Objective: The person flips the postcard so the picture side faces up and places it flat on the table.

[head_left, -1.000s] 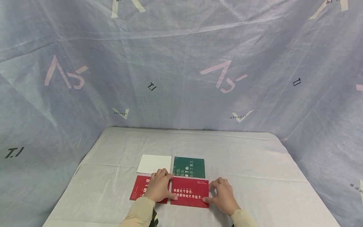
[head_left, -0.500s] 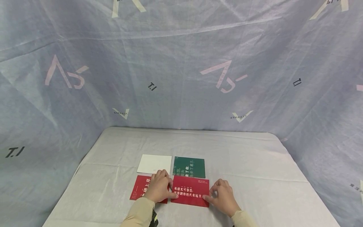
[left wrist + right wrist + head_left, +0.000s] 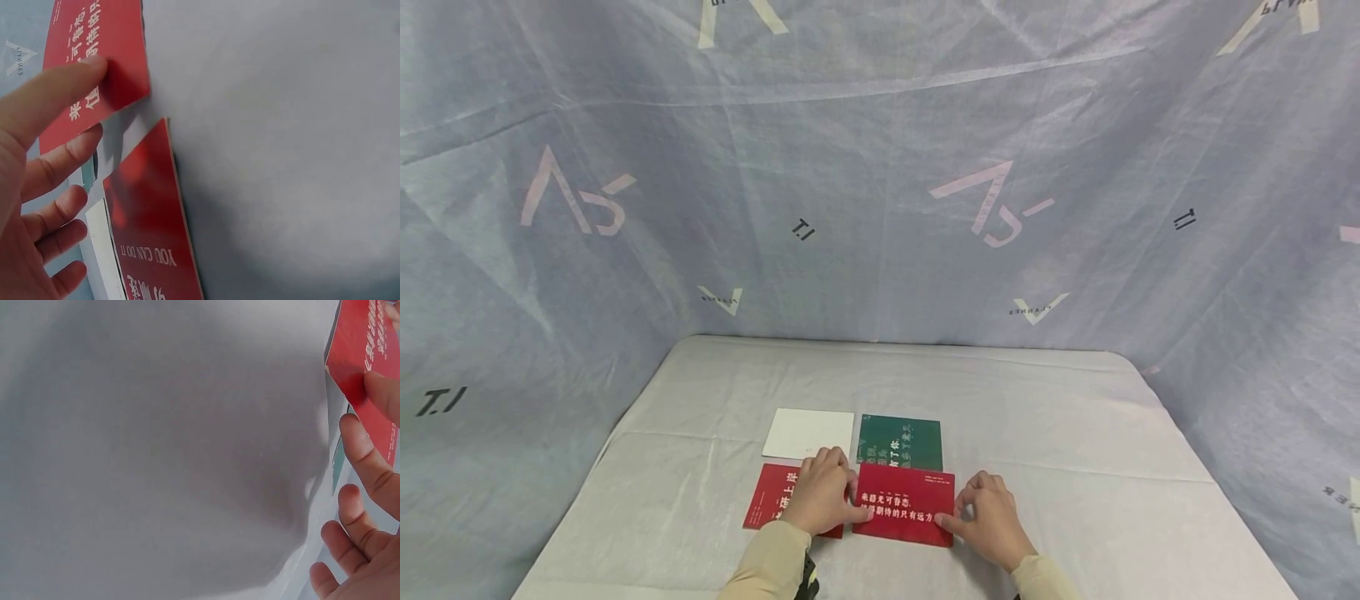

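Note:
A red postcard with white Chinese writing lies between both hands in the head view. My left hand pinches its left edge, the thumb on top and the index finger at the underside. At the right edge my right hand pinches it too, its thumb on the printed face. In the left wrist view the card sits a little above the cloth, with a shadow below. A second red postcard, printed "YOU CAN DO IT", lies flat and partly hidden under my left hand.
Beyond the hands, a white card lies at left and a dark green postcard beside it, its near edge close to the held card. Pale cloth covers the table. A grey-blue printed curtain hangs behind and on both sides.
The held red postcard has shifted slightly right and away from me, its far edge now overlapping the green card's near edge in view. Both hands keep their grip and barely move.

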Motion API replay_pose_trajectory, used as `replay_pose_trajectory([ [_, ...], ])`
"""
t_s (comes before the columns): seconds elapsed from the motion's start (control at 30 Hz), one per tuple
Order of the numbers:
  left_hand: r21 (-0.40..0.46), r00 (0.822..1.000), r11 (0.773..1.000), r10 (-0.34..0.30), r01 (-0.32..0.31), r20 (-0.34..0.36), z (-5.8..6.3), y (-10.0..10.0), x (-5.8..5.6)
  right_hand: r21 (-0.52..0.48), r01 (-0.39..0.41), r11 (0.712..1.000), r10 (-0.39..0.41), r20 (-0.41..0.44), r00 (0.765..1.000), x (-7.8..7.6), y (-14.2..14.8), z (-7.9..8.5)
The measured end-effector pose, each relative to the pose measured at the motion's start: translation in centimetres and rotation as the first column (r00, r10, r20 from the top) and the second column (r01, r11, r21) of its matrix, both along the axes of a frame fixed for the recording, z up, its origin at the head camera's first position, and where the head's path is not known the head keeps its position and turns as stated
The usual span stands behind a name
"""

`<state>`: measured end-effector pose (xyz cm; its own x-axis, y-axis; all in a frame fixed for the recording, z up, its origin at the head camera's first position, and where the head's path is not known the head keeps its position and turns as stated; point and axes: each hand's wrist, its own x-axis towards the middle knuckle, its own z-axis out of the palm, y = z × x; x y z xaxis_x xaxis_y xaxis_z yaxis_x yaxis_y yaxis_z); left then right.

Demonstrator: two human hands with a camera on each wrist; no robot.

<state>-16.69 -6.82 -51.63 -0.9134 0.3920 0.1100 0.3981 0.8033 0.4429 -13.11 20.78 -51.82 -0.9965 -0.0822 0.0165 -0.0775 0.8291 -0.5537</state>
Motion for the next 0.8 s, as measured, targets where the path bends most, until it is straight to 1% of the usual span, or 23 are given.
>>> replay_pose_trajectory([
  [0.3,-0.007,1.000,1.000,0.001,-0.001,-0.016,0.48,0.18,0.04,-0.005,0.006,1.000,-0.006,0.001,1.000,-0.03,-0.11,0.19],
  [0.47,-0.006,1.000,1.000,0.001,-0.001,-0.010,0.77,0.21,0.05,-0.018,0.006,1.000,-0.006,-0.006,1.000,-0.09,-0.10,0.43],
  [0.8,0.004,1.000,1.000,0.007,-0.007,-0.027,0.58,0.29,-0.38,-0.018,0.011,1.000,-0.011,-0.017,1.000,-0.24,0.07,0.85],
])
